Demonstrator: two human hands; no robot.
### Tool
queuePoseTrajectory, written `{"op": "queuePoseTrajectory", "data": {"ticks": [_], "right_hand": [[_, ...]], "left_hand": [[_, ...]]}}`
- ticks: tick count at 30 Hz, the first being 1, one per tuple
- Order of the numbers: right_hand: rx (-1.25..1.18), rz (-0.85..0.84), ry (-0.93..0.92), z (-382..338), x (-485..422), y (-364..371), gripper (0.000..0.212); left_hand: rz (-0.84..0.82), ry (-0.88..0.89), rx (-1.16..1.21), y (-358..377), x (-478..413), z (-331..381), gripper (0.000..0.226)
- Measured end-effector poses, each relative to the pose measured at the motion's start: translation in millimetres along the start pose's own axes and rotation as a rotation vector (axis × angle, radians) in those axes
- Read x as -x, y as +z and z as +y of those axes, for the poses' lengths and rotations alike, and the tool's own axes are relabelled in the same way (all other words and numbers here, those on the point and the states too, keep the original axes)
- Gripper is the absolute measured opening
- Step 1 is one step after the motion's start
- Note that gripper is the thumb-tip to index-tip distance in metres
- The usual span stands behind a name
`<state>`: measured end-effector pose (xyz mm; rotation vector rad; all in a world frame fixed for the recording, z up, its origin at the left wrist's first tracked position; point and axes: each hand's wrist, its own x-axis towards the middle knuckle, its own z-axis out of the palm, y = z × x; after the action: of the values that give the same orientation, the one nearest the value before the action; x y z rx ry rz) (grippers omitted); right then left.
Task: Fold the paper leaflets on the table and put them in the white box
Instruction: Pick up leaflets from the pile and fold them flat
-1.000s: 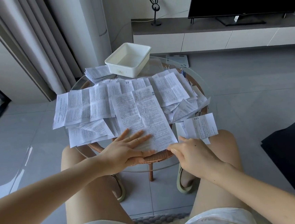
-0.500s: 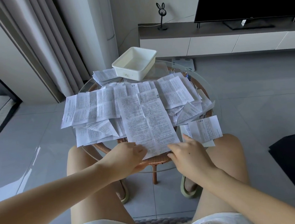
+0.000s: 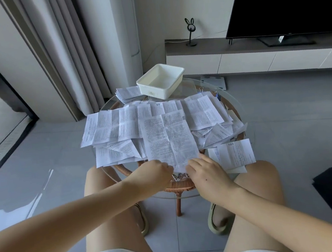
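Pinching leaflet (image 3: 168, 139) near corner: right grip (image 3: 206, 173)

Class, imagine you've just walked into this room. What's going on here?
A seated person is working at a small round glass table covered with unfolded paper leaflets. The left hand and right hand both pinch the near edge of the long leaflet lying on top of the pile, apparently to start folding it. The white box at the table's far edge looks empty, and a small stack of leaflets sits beside it.
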<state>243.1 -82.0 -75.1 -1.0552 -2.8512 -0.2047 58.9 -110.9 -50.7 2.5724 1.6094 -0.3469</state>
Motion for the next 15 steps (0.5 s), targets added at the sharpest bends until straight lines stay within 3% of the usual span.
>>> {"op": "queuePoseTrajectory", "data": {"ticks": [4,6,9,12,15], "right_hand": [[-0.311,-0.038,0.002,0,16,-10,0.014],[-0.478,-0.099,0.024,0,27,-24,0.022],[-0.530,-0.223,-0.007,-1,40,-51,0.021],[-0.572,-0.313,-0.024,5,40,-64,0.019],[-0.653,-0.308,0.088,15,22,-67,0.032]], "left_hand": [[0.198,0.110,0.443,3,39,-13,0.039],[0.249,0.110,0.550,5,50,-23,0.055],[0.276,0.066,0.547,17,47,-42,0.068],[0.213,0.064,0.504,39,41,-54,0.066],[0.218,0.071,0.503,49,35,-57,0.034]]}}
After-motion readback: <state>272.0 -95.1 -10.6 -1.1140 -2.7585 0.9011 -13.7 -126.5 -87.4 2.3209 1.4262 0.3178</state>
